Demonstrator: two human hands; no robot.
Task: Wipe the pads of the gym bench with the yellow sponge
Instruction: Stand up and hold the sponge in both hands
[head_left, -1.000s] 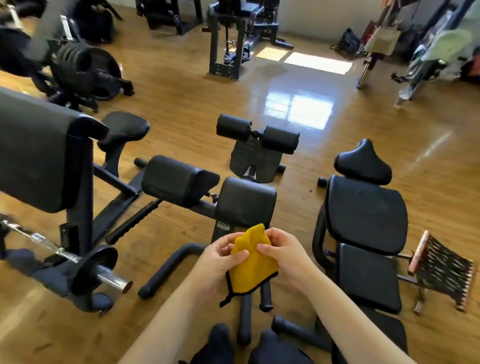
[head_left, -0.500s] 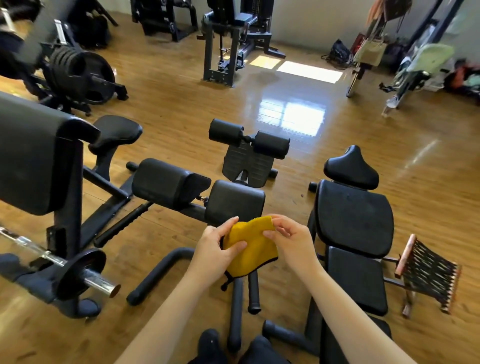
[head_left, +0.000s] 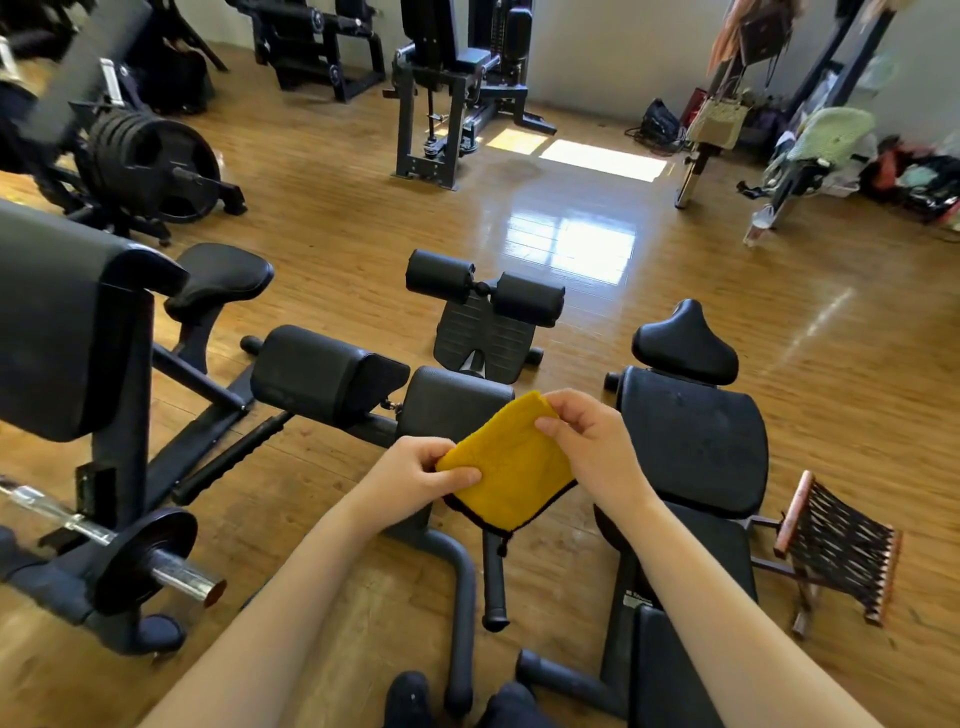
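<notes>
The step in hand looks like readying the sponge (head_left: 506, 467), not wiping: it is held up in the air between both hands, above the bench (head_left: 452, 410) and touching no pad.

The left hand (head_left: 415, 475) pinches the sponge's left edge, thumb on top and fingers curled under. The right hand (head_left: 592, 447) pinches its upper right corner between thumb and forefinger, the other fingers bent loosely behind. The sponge hangs as a flat, soft yellow piece with a dark trim along its lower edges and a small loop dangling from its bottom corner. It seems folded or doubled, though the layers cannot be told apart.

Under the hands stand two black pads side by side: the left pad (head_left: 324, 376) sits clear, and the right pad (head_left: 447, 402) is partly hidden by the sponge. Beyond them are the two foam rollers (head_left: 483, 288) over the footplate. A second bench (head_left: 693, 447) stands just to the right.

By my judgement no wiping has begun. The next move calls for settling the sponge into one palm, lowering it flat onto the nearer pad, and pressing evenly so the soft piece does not bunch up.
</notes>
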